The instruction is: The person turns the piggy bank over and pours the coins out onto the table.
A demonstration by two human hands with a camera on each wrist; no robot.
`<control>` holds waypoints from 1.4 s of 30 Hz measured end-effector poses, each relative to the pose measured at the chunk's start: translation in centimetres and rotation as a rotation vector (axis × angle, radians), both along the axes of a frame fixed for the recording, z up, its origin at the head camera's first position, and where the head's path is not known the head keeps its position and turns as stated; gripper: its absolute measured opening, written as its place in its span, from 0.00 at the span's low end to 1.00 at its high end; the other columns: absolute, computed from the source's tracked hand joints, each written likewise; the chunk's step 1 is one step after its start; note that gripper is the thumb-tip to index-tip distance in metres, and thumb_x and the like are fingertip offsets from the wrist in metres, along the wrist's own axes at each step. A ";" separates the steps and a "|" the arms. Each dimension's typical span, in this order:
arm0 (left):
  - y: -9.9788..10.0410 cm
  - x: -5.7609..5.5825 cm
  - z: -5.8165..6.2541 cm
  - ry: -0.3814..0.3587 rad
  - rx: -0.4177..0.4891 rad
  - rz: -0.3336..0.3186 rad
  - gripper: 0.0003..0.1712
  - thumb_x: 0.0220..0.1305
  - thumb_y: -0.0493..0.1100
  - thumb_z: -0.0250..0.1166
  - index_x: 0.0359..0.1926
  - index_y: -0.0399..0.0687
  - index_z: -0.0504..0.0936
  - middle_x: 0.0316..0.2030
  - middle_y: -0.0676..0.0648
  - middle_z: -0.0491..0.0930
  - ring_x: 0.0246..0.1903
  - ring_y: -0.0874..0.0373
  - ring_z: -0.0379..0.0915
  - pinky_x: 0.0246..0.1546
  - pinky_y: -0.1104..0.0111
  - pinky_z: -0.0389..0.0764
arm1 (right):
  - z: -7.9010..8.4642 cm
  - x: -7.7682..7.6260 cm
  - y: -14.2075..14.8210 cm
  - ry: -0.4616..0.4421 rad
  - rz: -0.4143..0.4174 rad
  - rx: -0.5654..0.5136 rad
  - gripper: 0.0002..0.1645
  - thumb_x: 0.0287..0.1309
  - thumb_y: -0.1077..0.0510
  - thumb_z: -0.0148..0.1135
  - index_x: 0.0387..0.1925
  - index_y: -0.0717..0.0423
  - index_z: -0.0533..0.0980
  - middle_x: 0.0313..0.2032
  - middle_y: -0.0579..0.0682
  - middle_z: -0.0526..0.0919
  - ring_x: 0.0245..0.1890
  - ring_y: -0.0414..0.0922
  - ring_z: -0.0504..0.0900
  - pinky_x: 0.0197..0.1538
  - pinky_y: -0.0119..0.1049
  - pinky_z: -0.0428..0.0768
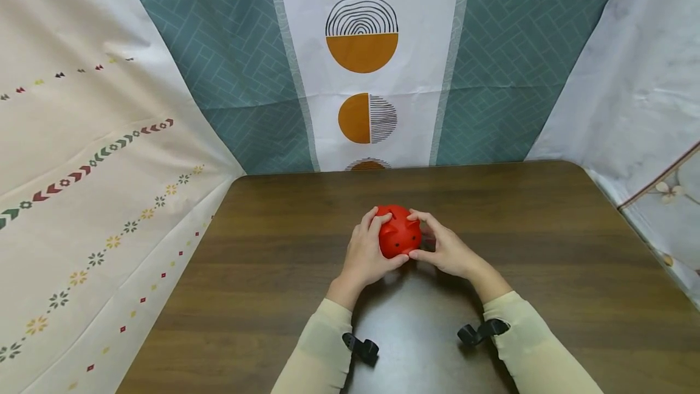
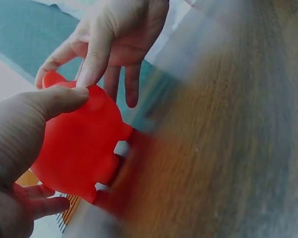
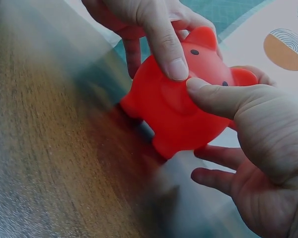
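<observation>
A round red piggy bank (image 1: 400, 237) with small ears, black dot eyes and a dark slot on top is held between both hands, its face turned towards the person. My left hand (image 1: 367, 252) grips one side, fingers over the top and thumb at the snout. On the other side my right hand (image 1: 445, 251) grips it likewise, with its thumb meeting the left thumb at the snout (image 3: 181, 96). In the left wrist view the stubby feet (image 2: 109, 168) are right at the tabletop, where a red reflection shows.
The brown wooden table (image 1: 262, 297) has its far edge against a patterned teal and white cloth (image 1: 229, 47). Pale printed cloths hang at the left and right. A black strap (image 1: 361, 348) circles the left sleeve, another black strap (image 1: 481, 331) the right.
</observation>
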State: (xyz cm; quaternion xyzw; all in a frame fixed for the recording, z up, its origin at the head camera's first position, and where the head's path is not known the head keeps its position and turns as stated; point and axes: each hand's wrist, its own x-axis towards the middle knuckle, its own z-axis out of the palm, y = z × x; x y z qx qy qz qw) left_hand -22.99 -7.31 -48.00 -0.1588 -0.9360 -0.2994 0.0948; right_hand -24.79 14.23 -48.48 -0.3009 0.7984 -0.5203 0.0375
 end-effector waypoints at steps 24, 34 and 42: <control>-0.8 -0.3 -0.3 -0.003 0.048 -0.108 0.53 0.45 0.56 0.77 0.70 0.63 0.57 0.73 0.52 0.46 0.63 0.46 0.63 0.54 0.48 0.74 | 0.1 -0.1 -0.2 -0.049 -0.010 0.002 0.47 0.50 0.62 0.72 0.68 0.40 0.59 0.68 0.49 0.61 0.62 0.59 0.70 0.57 0.53 0.74; -1.1 -0.3 -0.2 -0.009 0.076 -0.134 0.53 0.47 0.54 0.76 0.70 0.66 0.56 0.74 0.52 0.46 0.62 0.45 0.63 0.53 0.49 0.75 | 0.4 0.1 -0.4 -0.022 -0.020 0.018 0.48 0.49 0.62 0.73 0.67 0.37 0.59 0.66 0.49 0.64 0.60 0.59 0.72 0.55 0.54 0.75; -1.3 0.0 0.8 0.007 0.111 -0.132 0.52 0.48 0.53 0.76 0.71 0.65 0.57 0.74 0.52 0.46 0.64 0.47 0.61 0.53 0.51 0.75 | 1.2 0.5 -0.6 -0.030 -0.032 -0.009 0.50 0.50 0.63 0.72 0.69 0.41 0.57 0.67 0.51 0.62 0.61 0.61 0.71 0.54 0.58 0.75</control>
